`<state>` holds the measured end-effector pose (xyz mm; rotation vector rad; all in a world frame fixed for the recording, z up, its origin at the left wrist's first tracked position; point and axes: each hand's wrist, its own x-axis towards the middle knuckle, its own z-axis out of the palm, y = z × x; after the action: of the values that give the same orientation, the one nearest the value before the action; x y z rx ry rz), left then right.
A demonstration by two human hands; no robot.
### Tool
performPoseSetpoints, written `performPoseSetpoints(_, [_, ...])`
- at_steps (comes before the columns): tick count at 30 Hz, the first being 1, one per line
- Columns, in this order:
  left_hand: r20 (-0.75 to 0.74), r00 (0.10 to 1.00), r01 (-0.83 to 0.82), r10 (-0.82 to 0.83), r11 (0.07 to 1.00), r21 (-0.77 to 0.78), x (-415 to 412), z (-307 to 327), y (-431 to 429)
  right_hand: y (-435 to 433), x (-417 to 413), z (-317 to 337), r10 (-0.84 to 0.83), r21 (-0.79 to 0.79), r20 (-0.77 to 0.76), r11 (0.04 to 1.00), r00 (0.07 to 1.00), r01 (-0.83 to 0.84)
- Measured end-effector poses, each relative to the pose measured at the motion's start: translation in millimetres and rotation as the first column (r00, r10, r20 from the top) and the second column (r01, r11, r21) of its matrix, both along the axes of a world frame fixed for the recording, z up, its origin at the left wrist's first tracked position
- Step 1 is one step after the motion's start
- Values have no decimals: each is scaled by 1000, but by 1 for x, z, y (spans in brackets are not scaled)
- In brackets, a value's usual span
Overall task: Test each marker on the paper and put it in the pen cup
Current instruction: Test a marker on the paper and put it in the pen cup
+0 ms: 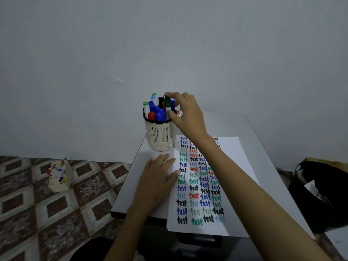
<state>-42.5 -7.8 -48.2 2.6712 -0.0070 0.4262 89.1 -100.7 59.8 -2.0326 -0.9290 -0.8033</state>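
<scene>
Evidently the task is far along, judging from the single head view. The paper (235, 166) lies along the table (226, 121) towards its near edge, and four columns of the word "test" in black, blue, red and green run down nearly its whole length, so many markers have had their trial.

The pen cup (160, 137), a pale slotted one, stands near the far left corner of the table, just beyond the paper's far left corner, and is crowded with capped markers in blue, red, black and green.

The right hand (185, 113) reaches over the cup's rim, its fingers (170, 94) pinched on a green marker (167, 103), which stands upright among the others with its lower end already inside the cup. It looks like a drop-in under way, though the marker is not yet released.

The left hand (157, 182) lies flat with fingers straight, resting on the table and the paper's left edge.

No loose marker shows on the table. A small holder (59, 175) on the floor to the left carries more markers; whether those remain to be tested cannot be told.
</scene>
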Motion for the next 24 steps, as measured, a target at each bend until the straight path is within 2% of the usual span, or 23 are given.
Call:
performPoseSetpoints(8, [-2,1000,-7,7,1000,5,-2,2,-2,6,-2,8,19,68,-49,998,999,-15])
performPoseSetpoints(15, [-17,1000,-6,6,1000,-1,-4,4,-2,0,2,10,-85,-60,-88,995,993,79])
performPoseSetpoints(16, [-10,1000,-7,7,1000,1,-3,3,-3,-4,4,9,-60,-21,-112,998,992,58])
performPoseSetpoints(18, [-3,1000,-9,9,1000,1,-3,3,-3,-8,9,4,33,198,-194,980,981,6])
performPoseSetpoints(20, [1,1000,-11,11,1000,-4,-3,1,-2,-12,19,-2,49,427,-267,901,962,73])
performPoseSetpoints(21, [2,1000,-7,7,1000,-7,-3,0,-2,-15,26,-6,6,471,-317,869,948,152])
performPoseSetpoints(22, [4,1000,-2,2,1000,-10,-4,0,-1,-18,33,-11,-57,455,-375,858,925,237])
performPoseSetpoints(24, [5,1000,2,-2,1000,-22,-4,0,-2,-23,49,-25,-186,272,-479,898,858,346])
